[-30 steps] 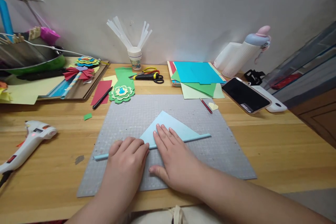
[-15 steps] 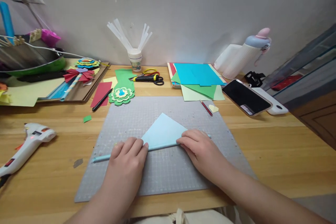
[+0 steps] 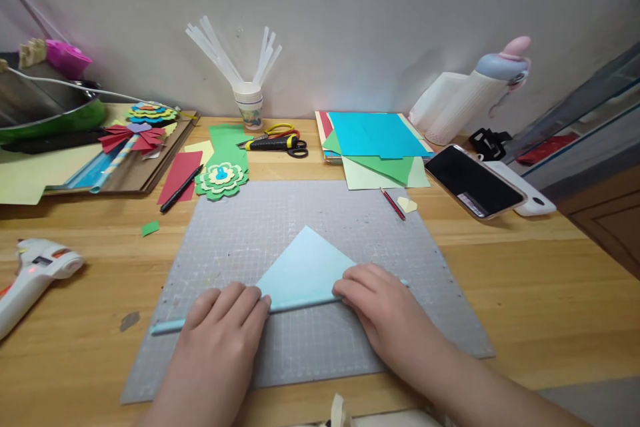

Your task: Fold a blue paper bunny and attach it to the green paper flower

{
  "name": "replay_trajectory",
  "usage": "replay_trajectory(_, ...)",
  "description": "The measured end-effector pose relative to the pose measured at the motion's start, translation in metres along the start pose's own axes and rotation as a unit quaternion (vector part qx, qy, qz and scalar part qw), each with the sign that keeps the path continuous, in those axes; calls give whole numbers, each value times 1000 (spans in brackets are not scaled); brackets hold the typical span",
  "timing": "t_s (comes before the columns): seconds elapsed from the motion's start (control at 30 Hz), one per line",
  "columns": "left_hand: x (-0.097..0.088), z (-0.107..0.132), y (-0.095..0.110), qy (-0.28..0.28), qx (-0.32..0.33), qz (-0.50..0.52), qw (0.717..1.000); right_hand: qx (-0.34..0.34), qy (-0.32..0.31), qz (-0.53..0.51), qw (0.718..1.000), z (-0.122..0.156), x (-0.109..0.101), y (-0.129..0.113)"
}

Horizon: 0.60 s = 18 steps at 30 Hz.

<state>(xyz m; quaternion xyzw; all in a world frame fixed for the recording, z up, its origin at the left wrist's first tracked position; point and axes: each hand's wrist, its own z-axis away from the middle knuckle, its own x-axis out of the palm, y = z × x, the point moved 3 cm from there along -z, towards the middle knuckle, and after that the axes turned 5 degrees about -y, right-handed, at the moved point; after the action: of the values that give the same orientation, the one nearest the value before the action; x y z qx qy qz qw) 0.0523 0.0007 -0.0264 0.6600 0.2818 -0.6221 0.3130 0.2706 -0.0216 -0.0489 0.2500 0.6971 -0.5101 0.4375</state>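
Note:
A light blue sheet of paper [image 3: 306, 270] lies on the grey cutting mat [image 3: 280, 207], its near edge rolled into a thin tube and its unrolled part a triangle pointing away from me. My left hand [image 3: 227, 320] covers the left part of the tube, fingers curled over it. On the right part, my right hand [image 3: 373, 300] presses with bent fingers close together. The tube's ends stick out beyond both hands. My palms and the paper under the fingers are hidden.
Behind the mat are scissors [image 3: 299, 149], a utility knife [image 3: 270, 143], a cup [image 3: 249, 107] of white sticks and stacked coloured paper [image 3: 377, 135]. A glue gun [image 3: 40, 273] lies left, a phone [image 3: 475, 182] right. A pencil [image 3: 393, 204] rests on the mat's back right.
Both hands and the tube have come slightly closer to me on the mat, and more of the triangle shows. The whole view has shifted a little.

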Motion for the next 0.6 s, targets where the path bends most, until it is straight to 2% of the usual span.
replay_trajectory(0.13,4,18,-2,21,27,-10,999,-37,105,29,993,17,5,-13)
replay_trajectory(0.2,6,21,-5,22,27,-11,999,-58,135,55,988,20,6,-17)
replay_trajectory(0.5,4,14,-7,62,8,51,997,-52,114,86,988,12,7,-21)
replay_trajectory(0.53,2,16,-12,62,3,62,996,-49,112,82,989,12,7,-21)
replay_trajectory(0.6,0,28,-35,60,-21,87,994,-43,115,77,989,12,7,-21)
